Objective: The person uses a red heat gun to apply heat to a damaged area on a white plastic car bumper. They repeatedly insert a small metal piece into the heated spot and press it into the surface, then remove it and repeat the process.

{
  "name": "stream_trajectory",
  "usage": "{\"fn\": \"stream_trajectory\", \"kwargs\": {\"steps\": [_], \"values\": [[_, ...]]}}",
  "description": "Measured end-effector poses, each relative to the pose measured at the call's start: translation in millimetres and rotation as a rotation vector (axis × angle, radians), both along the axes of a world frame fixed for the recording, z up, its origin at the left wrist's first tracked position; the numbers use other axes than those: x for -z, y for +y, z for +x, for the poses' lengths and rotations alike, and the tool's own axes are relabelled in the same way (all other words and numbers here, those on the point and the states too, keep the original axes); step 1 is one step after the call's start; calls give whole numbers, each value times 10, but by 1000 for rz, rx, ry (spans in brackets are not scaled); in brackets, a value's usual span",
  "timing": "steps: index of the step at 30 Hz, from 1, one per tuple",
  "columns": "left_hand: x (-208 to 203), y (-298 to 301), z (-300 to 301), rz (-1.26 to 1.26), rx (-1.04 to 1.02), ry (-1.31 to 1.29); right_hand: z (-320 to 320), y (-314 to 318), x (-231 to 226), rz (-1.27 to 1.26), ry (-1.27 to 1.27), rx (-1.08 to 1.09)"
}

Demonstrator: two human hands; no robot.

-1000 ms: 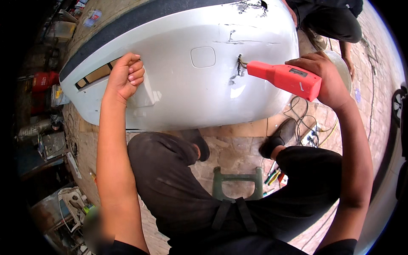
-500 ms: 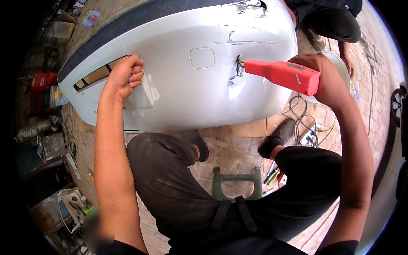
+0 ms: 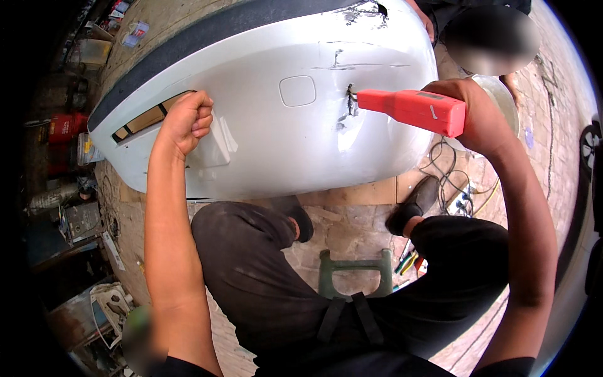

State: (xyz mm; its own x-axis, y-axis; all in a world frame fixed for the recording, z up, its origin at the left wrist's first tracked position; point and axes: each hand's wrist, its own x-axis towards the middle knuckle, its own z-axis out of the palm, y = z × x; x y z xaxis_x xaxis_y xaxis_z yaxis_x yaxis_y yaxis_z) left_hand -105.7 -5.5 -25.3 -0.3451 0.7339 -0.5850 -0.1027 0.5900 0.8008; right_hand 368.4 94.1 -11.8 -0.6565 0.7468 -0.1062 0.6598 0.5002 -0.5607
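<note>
A silver-white car bumper (image 3: pixel 270 147) lies across the space in front of my knees. Black-edged cracks (image 3: pixel 350 103) run down its right part. My right hand (image 3: pixel 471 110) is wrapped round the grip of a red hot stapler (image 3: pixel 408 108), its nose pointing left. Thin metal prongs at the nose meet the crack; their exact contact is too small to tell. On the bumper's left part my left hand (image 3: pixel 188 122) is closed in a fist beside the slotted opening (image 3: pixel 144 119), with no object showing in it.
Another person (image 3: pixel 493 38) crouches at the upper right, one hand by the bumper's edge. Cables and a power strip (image 3: pixel 461 200) lie right of my shoe. A green stool (image 3: pixel 355 276) is beneath me, with hand tools (image 3: pixel 408 262) beside it. Clutter lines the left side.
The other person's head has come into view at the upper right. My view has shifted slightly; the hot stapler stays at the crack and my left fist stays on the bumper.
</note>
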Motion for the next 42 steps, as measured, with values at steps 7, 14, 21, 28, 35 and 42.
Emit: {"fn": "stream_trajectory", "kwargs": {"steps": [7,14,21,28,35,42], "values": [[-34,17,33,6,-1,29,49,-25,-19,244,33,-169],[-55,4,133,14,-2,31,354,-86,-11,307,-42,-191],[-42,-38,165,70,-38,56,437,-132,41,283,-70,-172],[-27,-66,172,95,-41,54,421,-163,55,298,-31,-166],[-14,-79,161,103,-27,73,288,-192,23,343,4,-159],[-16,-70,157,88,-20,91,243,-169,63,324,20,-116]]}}
